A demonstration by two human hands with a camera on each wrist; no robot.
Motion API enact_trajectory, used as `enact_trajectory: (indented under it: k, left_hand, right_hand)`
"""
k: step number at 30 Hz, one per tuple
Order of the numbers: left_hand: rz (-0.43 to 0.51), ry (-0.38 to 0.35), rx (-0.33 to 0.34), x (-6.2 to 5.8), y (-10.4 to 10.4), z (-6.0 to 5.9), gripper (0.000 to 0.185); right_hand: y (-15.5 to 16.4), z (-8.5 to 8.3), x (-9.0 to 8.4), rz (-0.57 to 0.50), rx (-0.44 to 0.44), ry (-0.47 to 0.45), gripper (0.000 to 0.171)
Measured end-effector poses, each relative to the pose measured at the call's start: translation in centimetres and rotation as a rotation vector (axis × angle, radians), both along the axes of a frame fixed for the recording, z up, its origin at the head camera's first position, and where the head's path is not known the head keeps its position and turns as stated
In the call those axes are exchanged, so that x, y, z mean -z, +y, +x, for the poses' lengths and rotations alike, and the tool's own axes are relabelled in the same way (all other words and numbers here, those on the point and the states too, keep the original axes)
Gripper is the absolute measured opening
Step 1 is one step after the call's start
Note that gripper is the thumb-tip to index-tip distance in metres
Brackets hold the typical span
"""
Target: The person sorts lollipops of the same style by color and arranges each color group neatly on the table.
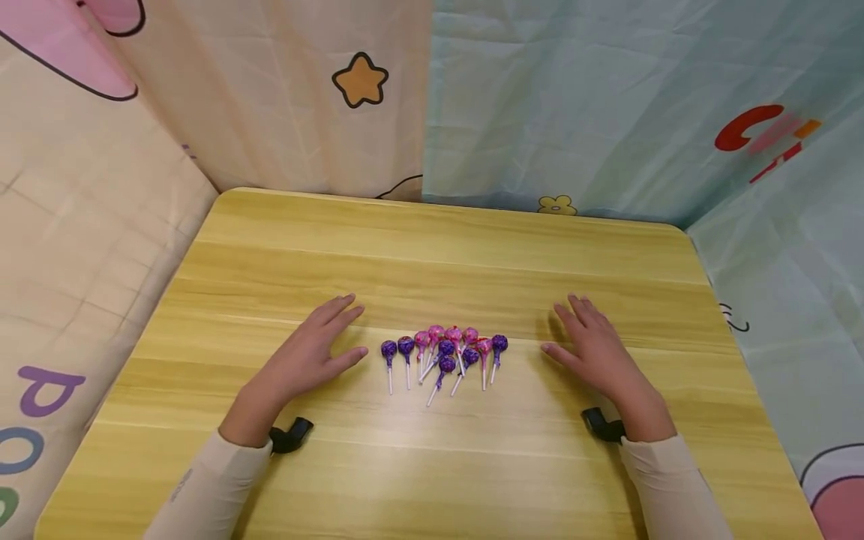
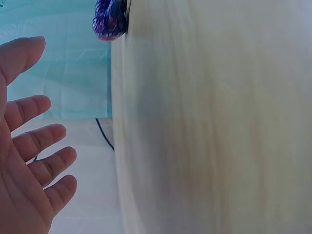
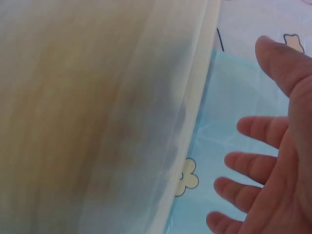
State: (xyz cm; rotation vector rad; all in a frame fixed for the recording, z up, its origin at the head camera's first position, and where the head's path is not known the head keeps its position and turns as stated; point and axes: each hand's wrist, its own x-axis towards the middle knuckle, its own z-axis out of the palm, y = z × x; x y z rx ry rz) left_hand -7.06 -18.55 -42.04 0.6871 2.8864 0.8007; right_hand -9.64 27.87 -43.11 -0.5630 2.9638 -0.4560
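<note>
Several wrapped lollipops with white sticks lie in a loose cluster on the wooden table (image 1: 432, 472), the sticks pointing mostly toward the person. Purple lollipops (image 1: 447, 364) are mixed with pink lollipops (image 1: 436, 332). Left of the cluster is my left hand (image 1: 307, 352), fingers spread and nothing held; its thumb points at the nearest purple lollipop. On the other side, my right hand (image 1: 597, 352) hovers with its fingers apart and its palm bare. In the left wrist view a purple wrapper (image 2: 109, 19) shows at the top edge, beyond the thumb.
Printed curtains (image 1: 540, 97) hang behind the table and down both sides. The far table edge (image 1: 459, 208) runs close along them. A black wrist camera (image 1: 292, 435) is strapped to the left wrist, and another black camera (image 1: 602, 426) to the right.
</note>
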Motion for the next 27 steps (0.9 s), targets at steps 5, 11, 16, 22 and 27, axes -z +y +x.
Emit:
enact_trajectory:
  k: [5, 11, 16, 22, 27]
  left_hand:
    - [0.028, -0.016, 0.007, 0.3, 0.9, -0.2, 0.066]
    - [0.083, -0.073, 0.013, 0.5, 1.4, -0.4, 0.066]
    - [0.2, -0.124, 0.022, 0.1, 1.5, -0.2, 0.065]
    - [0.25, -0.129, 0.018, -0.2, 1.8, -0.3, 0.062]
    - [0.251, -0.138, 0.017, -0.4, 2.1, -0.4, 0.062]
  right_hand:
    - [-0.6, -0.2, -0.1, -0.06, -0.023, -0.034, 0.073]
    - [-1.5, -0.2, -0.6, -0.138, -0.033, -0.08, 0.069]
    - [-2.1, -0.5, -0.8, -0.207, -0.059, -0.078, 0.064]
    - [-2.7, -0.7, -0.9, -0.252, -0.042, -0.105, 0.058]
    - [-3.5, -0.8, -1.0, -0.292, -0.037, -0.117, 0.056]
